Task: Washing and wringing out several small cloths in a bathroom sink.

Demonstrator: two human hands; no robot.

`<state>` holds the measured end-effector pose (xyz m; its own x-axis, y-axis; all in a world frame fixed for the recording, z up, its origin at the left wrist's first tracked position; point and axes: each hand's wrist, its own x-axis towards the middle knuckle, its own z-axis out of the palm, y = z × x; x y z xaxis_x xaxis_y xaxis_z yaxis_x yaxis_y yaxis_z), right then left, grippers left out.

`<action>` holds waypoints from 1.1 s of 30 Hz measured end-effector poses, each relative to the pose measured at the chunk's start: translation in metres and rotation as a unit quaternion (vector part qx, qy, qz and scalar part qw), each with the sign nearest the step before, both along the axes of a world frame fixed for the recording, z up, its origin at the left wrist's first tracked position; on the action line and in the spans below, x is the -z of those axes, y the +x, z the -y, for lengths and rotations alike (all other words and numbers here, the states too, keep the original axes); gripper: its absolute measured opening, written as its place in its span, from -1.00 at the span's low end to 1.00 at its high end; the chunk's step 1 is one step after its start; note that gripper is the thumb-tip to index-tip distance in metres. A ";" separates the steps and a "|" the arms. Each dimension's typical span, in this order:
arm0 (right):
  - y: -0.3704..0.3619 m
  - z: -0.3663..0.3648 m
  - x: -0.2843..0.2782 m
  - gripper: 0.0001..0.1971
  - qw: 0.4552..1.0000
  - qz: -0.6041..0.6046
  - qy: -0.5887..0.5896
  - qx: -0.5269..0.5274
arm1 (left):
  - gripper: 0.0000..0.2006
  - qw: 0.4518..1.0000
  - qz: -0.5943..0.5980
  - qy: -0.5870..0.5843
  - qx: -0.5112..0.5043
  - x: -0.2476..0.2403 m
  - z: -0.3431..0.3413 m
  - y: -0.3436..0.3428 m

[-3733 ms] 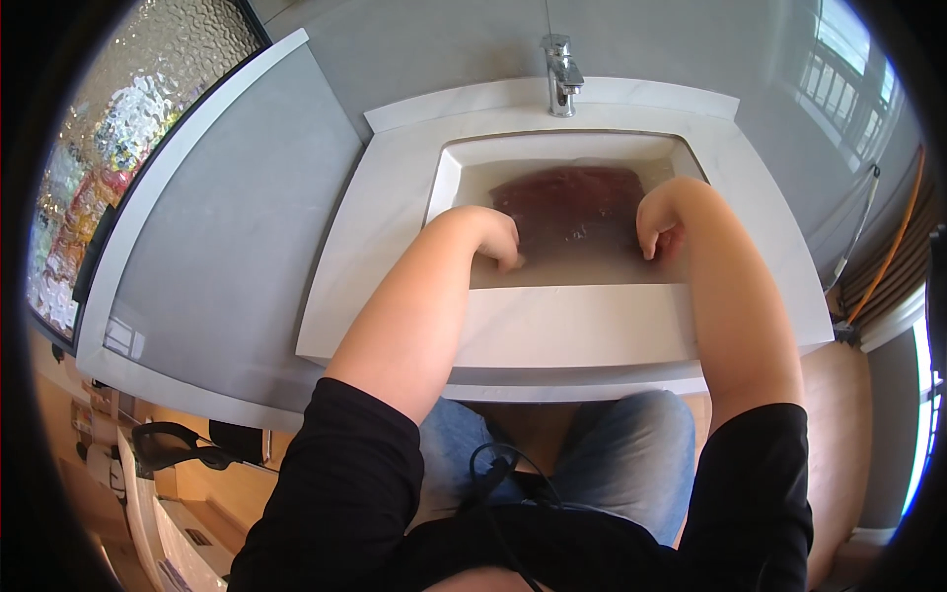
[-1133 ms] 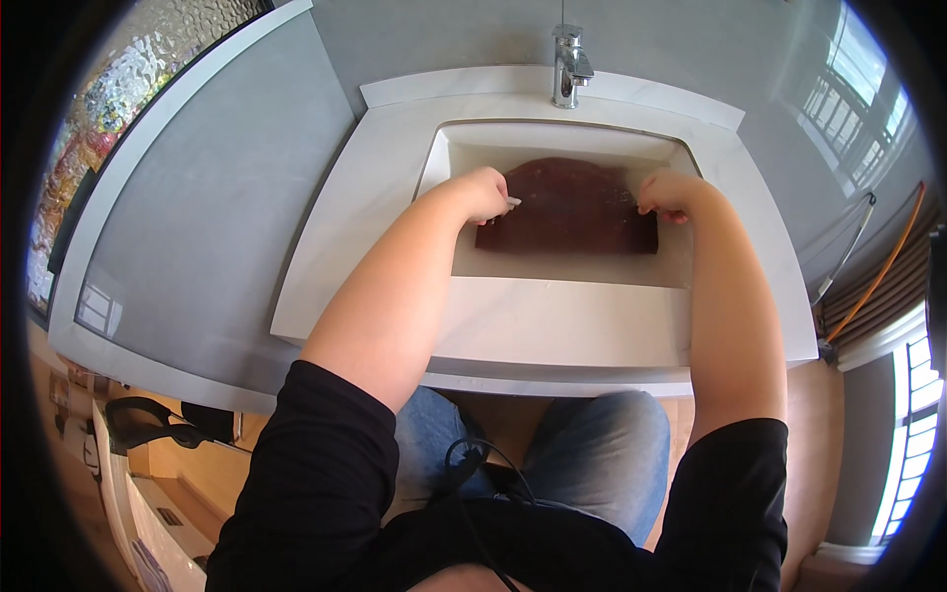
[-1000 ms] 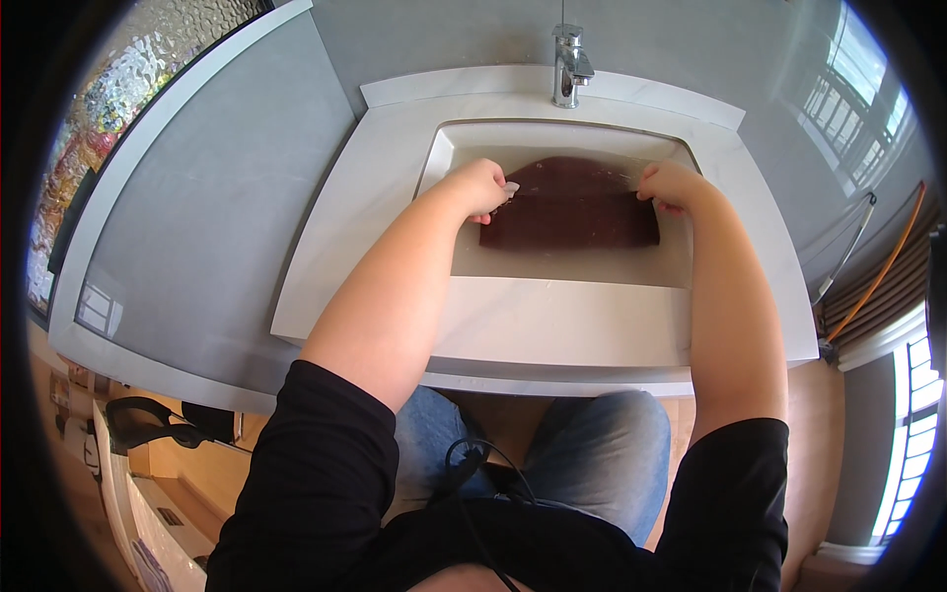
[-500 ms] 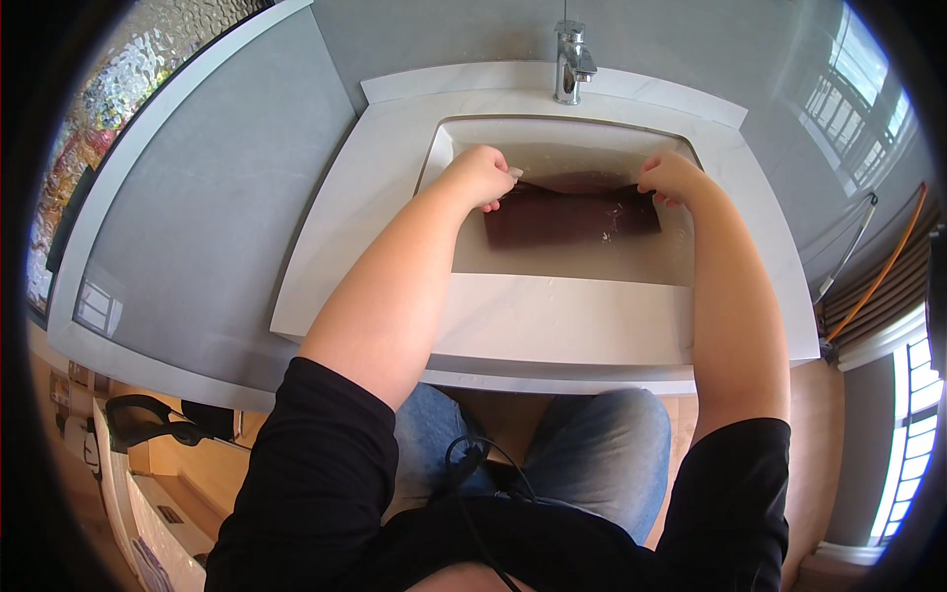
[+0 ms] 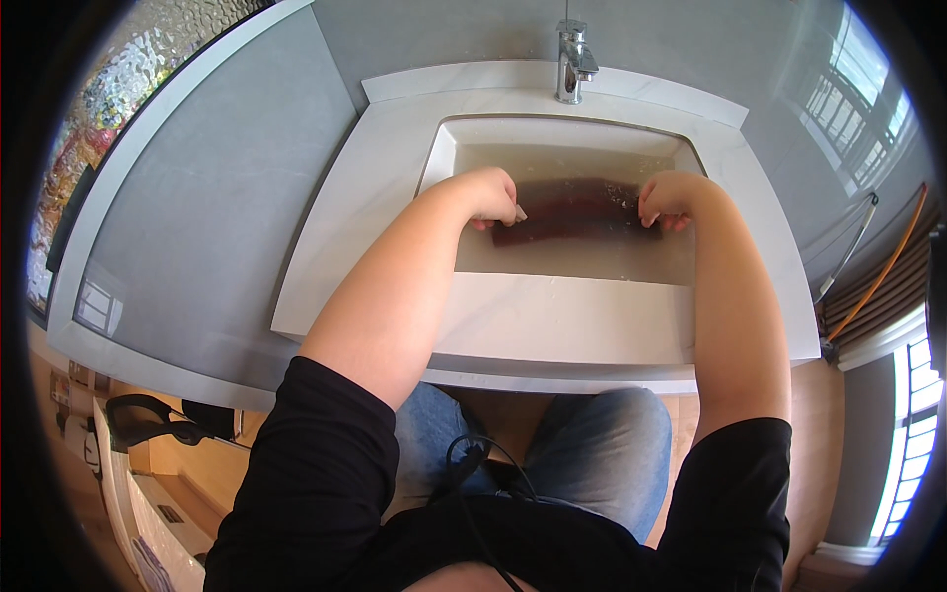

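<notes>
A dark maroon cloth [image 5: 577, 210] lies spread out under murky, greyish water in the white basin [image 5: 572, 280]. Its outline is blurred by the water, and I cannot tell what kind of cloth it is. With fingers pinched together, my left hand [image 5: 490, 197] grips the cloth's left end at the water's surface. My right hand [image 5: 675, 200] is closed on the right end, with its fingertips at the water. Both hands partly cover the corners they hold.
Behind the basin stands a chrome faucet [image 5: 570, 64] on the white counter [image 5: 340, 237]. A grey panel [image 5: 207, 197] rises on the left. Lower left is an open wooden drawer [image 5: 182, 483]. An orange rod [image 5: 893, 252] leans at the right.
Both hands have come down and nearer to me. The cloth's upper edge, raised out of the water before, now lies under the surface.
</notes>
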<state>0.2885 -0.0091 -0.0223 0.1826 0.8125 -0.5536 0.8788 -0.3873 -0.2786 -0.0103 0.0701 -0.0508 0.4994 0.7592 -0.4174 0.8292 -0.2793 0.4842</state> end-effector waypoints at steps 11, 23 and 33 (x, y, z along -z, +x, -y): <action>-0.007 0.002 0.000 -0.83 0.996 0.000 -0.088 0.010 | -0.89 0.997 -0.053 -0.055 0.030 -0.008 0.013 -0.001; -0.010 0.007 -0.005 -0.78 0.977 -0.013 -0.210 0.045 | -0.85 0.979 -0.130 -0.141 0.064 -0.021 0.029 0.000; -0.006 0.002 0.002 -0.75 0.982 0.062 -0.163 0.068 | -0.84 0.986 -0.095 -0.134 0.041 -0.011 0.023 -0.003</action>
